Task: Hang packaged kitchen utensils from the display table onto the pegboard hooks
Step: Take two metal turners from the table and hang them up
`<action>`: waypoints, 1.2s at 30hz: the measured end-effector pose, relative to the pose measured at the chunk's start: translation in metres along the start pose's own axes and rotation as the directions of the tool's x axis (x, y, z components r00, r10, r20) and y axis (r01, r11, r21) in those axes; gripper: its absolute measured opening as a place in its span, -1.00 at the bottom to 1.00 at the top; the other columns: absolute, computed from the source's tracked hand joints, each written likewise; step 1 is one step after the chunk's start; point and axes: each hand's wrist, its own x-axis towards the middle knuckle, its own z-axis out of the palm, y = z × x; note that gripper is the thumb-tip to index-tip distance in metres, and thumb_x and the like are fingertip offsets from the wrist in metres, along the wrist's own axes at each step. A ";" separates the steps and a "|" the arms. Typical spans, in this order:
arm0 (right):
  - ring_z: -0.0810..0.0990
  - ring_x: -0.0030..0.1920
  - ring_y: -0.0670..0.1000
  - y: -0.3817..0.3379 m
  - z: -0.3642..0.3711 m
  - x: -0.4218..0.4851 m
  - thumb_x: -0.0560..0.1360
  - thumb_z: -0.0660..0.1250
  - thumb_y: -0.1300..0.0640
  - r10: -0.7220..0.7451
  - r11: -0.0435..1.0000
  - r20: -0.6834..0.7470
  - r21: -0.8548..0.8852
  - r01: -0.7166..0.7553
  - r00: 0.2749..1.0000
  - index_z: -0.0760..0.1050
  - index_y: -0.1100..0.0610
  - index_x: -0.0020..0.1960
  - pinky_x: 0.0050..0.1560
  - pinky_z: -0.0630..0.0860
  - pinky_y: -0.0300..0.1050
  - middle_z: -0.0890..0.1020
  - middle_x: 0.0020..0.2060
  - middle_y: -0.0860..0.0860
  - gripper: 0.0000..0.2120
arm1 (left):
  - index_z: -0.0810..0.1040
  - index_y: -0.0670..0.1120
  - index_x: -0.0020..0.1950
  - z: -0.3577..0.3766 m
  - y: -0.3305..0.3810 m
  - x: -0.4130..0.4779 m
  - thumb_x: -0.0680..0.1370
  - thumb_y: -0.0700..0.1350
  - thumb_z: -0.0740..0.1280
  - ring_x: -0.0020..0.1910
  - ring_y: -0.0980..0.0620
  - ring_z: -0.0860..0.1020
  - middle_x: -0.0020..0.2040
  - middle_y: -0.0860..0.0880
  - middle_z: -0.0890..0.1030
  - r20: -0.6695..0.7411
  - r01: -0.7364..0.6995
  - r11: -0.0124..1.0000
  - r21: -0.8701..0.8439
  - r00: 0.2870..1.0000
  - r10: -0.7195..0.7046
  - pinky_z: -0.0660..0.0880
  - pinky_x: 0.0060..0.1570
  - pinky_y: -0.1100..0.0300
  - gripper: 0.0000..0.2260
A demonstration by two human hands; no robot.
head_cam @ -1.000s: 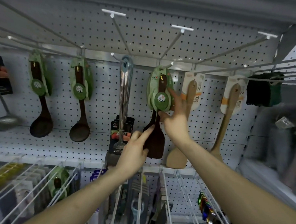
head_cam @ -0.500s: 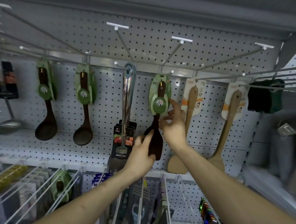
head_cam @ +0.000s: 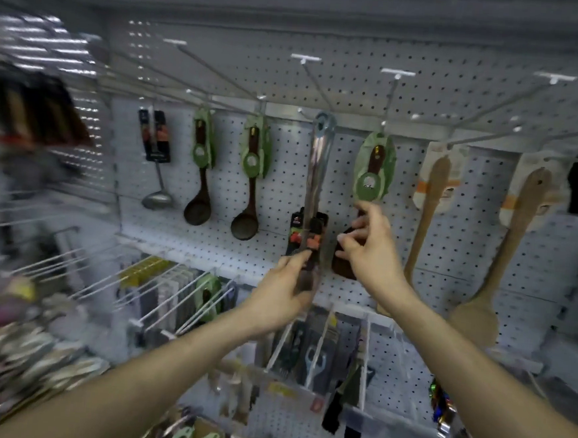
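Head view: left hand (head_cam: 284, 287) pinches hanging shiny steel turner (head_cam: 316, 173); right hand (head_cam: 370, 252), grip unclear, at green-carded dark wooden spatula (head_cam: 373, 163). Risk: careless tug unhooks either.

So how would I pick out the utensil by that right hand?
On the white pegboard, the dark spatula hangs between a shiny steel utensil and pale wooden spatulas. Unlike the green-carded ladles, its head is flat.
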 end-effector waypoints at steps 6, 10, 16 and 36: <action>0.54 0.11 -0.02 -0.058 0.076 -0.060 0.62 0.44 0.08 -0.202 0.971 0.302 -0.062 0.231 0.932 0.38 -0.06 0.52 0.18 0.59 0.12 0.42 0.19 -0.05 -0.48 | 0.25 -0.02 0.69 -0.084 -0.047 -0.117 0.67 -0.07 0.36 0.47 -0.14 0.44 0.55 -0.11 0.39 -0.225 0.248 0.917 0.313 0.957 -0.183 0.44 0.39 0.00 -0.40; 0.53 0.31 0.13 -0.101 0.144 -0.114 0.61 0.41 0.02 -0.339 0.917 0.483 -0.021 0.398 0.807 0.38 -0.01 0.52 0.20 0.58 0.18 0.41 0.32 0.02 -0.49 | 0.31 -0.03 0.63 -0.136 -0.077 -0.211 0.65 -0.04 0.34 0.37 -0.26 0.49 0.50 -0.12 0.38 -0.357 0.477 0.713 0.514 0.875 -0.328 0.54 0.23 -0.13 -0.45; 0.48 0.35 0.12 -0.169 0.249 -0.187 0.61 0.33 -0.14 -0.486 0.777 0.602 -0.035 0.629 0.634 0.36 -0.04 0.50 0.18 0.54 0.10 0.43 0.30 0.00 -0.50 | 0.32 0.00 0.63 -0.202 -0.107 -0.337 0.62 -0.01 0.32 0.42 -0.27 0.48 0.56 -0.12 0.39 -0.546 0.668 0.373 0.644 0.743 -0.388 0.57 0.16 -0.17 -0.44; 0.27 0.60 0.15 -0.447 0.581 -0.387 0.57 0.36 -0.21 -0.625 0.579 0.741 0.227 0.783 0.247 0.23 -0.06 0.63 0.54 0.28 0.20 0.30 0.59 0.07 -0.30 | 0.28 0.07 0.66 -0.399 -0.281 -0.635 0.60 0.18 0.38 0.62 -0.20 0.28 0.67 -0.10 0.27 -0.709 0.850 -0.075 0.522 0.383 -0.592 0.46 0.35 -0.16 -0.34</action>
